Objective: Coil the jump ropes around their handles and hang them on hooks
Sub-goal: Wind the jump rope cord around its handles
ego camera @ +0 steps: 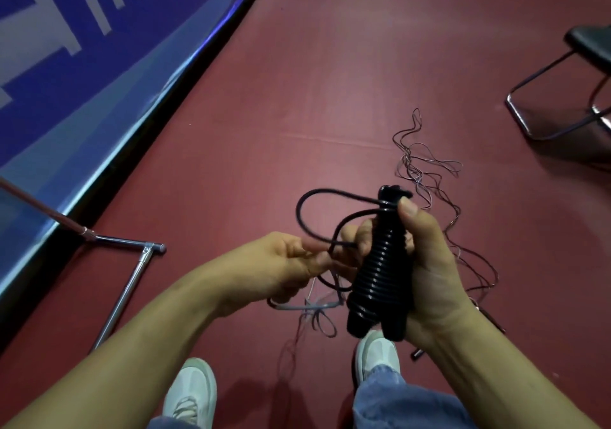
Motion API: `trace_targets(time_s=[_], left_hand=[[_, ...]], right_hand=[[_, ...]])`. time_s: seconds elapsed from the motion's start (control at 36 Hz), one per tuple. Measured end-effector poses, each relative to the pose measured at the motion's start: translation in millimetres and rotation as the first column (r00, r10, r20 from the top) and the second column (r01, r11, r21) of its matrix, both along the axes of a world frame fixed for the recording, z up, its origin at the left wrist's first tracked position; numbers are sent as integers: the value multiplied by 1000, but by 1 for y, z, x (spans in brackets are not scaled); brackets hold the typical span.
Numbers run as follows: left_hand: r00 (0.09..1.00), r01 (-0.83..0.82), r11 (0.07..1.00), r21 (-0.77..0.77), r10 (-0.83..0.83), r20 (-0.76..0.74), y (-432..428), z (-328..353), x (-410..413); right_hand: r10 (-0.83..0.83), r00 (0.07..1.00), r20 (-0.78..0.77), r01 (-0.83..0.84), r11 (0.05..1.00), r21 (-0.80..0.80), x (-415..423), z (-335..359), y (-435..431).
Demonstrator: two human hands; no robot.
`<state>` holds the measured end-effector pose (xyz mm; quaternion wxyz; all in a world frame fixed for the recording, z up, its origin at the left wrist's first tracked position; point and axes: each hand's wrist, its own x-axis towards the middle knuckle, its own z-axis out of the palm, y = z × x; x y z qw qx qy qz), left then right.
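Red floor (330,65); blue banner (82,65) left; chair (591,43) right; thin ropes (415,167) strewn.

Thin ropes (410,159) underfoot, chair (591,45) right

Nothing here reads as a word or a number. The only lettering is on the blue banner (158,38) that runs along the far left edge of the floor. It carries big white strokes (39,32), parts of large letters or characters. They are cut off at the edge of view and seen at a steep slant, so I cannot tell what they spell.
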<state>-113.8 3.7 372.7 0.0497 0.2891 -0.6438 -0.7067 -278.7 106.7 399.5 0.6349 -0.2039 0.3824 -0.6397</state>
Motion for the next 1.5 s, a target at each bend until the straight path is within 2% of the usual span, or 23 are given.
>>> trace_targets(time_s=[0.08,0.14,0.22,0.31,0.44,0.47,0.53,0.58,0.67,0.72,0.78,0.81,0.89,0.92,1.0,1.08,1.14,1.28,1.33,1.36,1.39,1.44,1.5], left_hand=[[980,-195,980,46,196,-22,-8,-2,2],[901,-430,899,77,433,-28,-18,-2,5],[706,-690,706,162,705,-65,-37,0,13],[520,-825,533,189,846,-114,-55,2,26],[121,-991,128,43,982,-148,-81,3,57],[81,-997,76,-31,982,-169,-84,1,65],[153,-930,83,-359,973,-171,-87,-4,75],[346,-676,204,-709,936,-61,-82,-14,69],[532,-276,327,-904,835,140,-59,-26,43],[630,-13,298,-954,744,224,-42,-34,30],[817,49,309,-950,535,216,-30,-31,20],[896,15,373,-928,406,178,-25,-27,16],[971,-73,770,-634,199,130,-4,-4,3],[980,-56,836,-546,151,130,2,-4,-1],[988,88,884,-459,-19,153,16,-10,-8],[989,94,944,-317,-53,135,13,-11,-8],[982,125,947,-295,-77,171,12,-9,-6],[972,168,876,-452,-72,222,10,0,-7],[969,72,824,-561,76,235,-1,2,-6],[951,-43,782,-622,223,214,-10,3,-4],[902,-192,718,-668,398,169,-22,3,3],[674,-478,514,-712,735,78,-48,4,26],[430,-515,352,-782,895,120,-65,1,55]], right_hand=[[-157,986,51,155,987,35,-2,4,-4],[-178,982,69,176,984,34,-9,9,-4],[-116,993,24,114,991,75,-16,11,-1],[5,997,-75,8,984,179,-18,2,2],[49,978,-204,26,937,348,-21,-10,2],[44,976,-213,36,933,358,-22,-12,2],[40,979,-200,35,933,357,-22,-15,2],[43,983,-180,23,935,353,-18,-14,1],[-2,990,-138,49,940,336,-7,-9,-4],[-35,992,-123,73,946,316,-4,-8,-7],[-55,993,-108,84,952,294,-2,-8,-8],[-62,993,-99,88,954,286,-2,-8,-8],[-80,994,-71,96,957,273,-2,-8,-9],[-81,995,-58,94,959,268,-3,-9,-9],[-92,996,-7,91,967,239,-4,-7,-10],[-137,990,43,123,965,230,-5,-2,-10],[-151,988,33,140,964,227,-7,0,-9],[-148,988,-42,154,955,254,-9,-3,-10],[-127,988,-93,148,949,278,-11,-4,-7],[-114,986,-120,144,945,293,-12,-5,-5],[-101,985,-142,141,941,307,-13,-5,-3],[-95,982,-161,143,937,320,-15,-5,0],[-115,985,-129,150,938,312,-19,-5,3]])
